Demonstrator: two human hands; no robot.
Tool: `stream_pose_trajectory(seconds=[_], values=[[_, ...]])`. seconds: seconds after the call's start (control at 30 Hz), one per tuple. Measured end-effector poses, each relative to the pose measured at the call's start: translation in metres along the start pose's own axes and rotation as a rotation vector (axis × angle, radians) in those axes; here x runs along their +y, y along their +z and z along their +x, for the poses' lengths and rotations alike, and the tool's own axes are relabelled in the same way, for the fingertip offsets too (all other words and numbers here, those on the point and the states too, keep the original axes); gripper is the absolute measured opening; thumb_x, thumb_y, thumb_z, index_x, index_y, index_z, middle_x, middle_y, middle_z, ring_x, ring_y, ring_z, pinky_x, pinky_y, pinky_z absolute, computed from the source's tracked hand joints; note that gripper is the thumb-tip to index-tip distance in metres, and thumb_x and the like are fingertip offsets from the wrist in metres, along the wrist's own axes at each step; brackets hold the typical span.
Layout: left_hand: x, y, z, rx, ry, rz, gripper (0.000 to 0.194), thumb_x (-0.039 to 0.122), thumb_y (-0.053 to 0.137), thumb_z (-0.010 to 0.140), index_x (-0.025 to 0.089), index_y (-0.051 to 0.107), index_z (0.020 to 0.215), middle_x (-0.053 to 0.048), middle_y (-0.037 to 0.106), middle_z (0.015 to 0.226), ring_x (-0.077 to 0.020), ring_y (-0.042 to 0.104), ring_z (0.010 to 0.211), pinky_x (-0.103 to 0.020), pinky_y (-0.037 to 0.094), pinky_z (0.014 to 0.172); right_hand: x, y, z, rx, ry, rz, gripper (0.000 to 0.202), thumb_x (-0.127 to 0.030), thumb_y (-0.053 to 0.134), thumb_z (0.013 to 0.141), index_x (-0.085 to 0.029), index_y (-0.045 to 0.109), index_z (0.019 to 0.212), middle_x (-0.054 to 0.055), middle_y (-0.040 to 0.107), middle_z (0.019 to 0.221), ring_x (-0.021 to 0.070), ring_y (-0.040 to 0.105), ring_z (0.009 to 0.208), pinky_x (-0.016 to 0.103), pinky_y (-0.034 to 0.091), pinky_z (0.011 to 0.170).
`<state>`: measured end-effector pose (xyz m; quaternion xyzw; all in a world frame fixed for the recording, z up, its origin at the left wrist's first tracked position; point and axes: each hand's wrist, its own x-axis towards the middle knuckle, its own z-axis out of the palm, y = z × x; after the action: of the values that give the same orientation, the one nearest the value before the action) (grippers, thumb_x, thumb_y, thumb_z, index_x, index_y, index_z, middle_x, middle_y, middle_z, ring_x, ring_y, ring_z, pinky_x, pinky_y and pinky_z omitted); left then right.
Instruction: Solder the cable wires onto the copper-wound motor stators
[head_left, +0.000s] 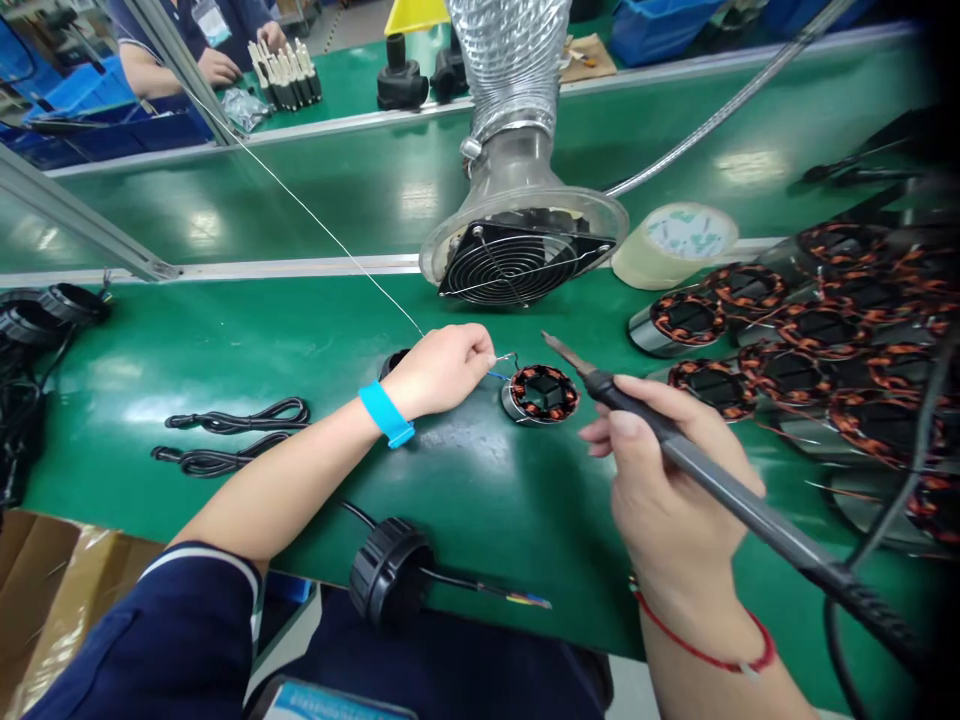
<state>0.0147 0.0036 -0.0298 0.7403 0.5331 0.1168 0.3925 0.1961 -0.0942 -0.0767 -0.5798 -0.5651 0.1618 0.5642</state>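
Observation:
My right hand point(675, 470) is wrapped around the grip of a soldering iron point(660, 430), whose tip points up and left, apart from the wires. My left hand point(446, 368) is closed in a pinch on a thin solder wire point(330, 235), which comes down from the upper left and passes behind the hand. Just right of these fingertips stands a motor stator point(541, 394) with copper windings; its dark and blue leads reach toward the pinch. Exactly which wire ends sit between the fingers is hard to make out. A black round part point(394, 362) is mostly hidden behind my left hand.
Above hangs a fume extractor fan point(517, 262) on a foil duct. Many more stators point(817, 340) crowd the right, beside a tape roll point(675, 245). Coiled black cables point(240, 415) lie left; a black cap with cable point(390, 570) sits at the near edge. Another person's hands point(217, 68) show beyond.

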Motion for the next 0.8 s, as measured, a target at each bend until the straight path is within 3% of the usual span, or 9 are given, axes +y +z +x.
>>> stream_pose_trajectory(seconds=[0.23,0.8], values=[[-0.0014,0.0002,0.0005,-0.008,0.023,-0.026,0.014,0.015,0.049,0.087,0.016,0.054,0.073,0.002,0.057,0.062,-0.0106,0.047,0.057,-0.026,0.038,0.063,0.0045,0.004,-0.0046,0.064,-0.079,0.068,0.014,-0.022,0.067,0.084,-0.016,0.068,0.097,0.002,0.068,0.072,0.0169,0.067,0.052,0.026,0.05,0.045],[-0.0037,0.0016,0.0038,0.005,0.064,-0.056,0.013,0.014,0.05,0.085,0.015,0.053,0.073,0.001,0.056,0.066,-0.0102,0.046,0.062,-0.025,0.034,0.062,0.0069,0.0054,-0.0036,0.039,-0.132,0.08,0.017,-0.017,0.067,0.083,-0.016,0.068,0.1,0.002,0.068,0.074,0.0164,0.068,0.052,0.024,0.05,0.042]])
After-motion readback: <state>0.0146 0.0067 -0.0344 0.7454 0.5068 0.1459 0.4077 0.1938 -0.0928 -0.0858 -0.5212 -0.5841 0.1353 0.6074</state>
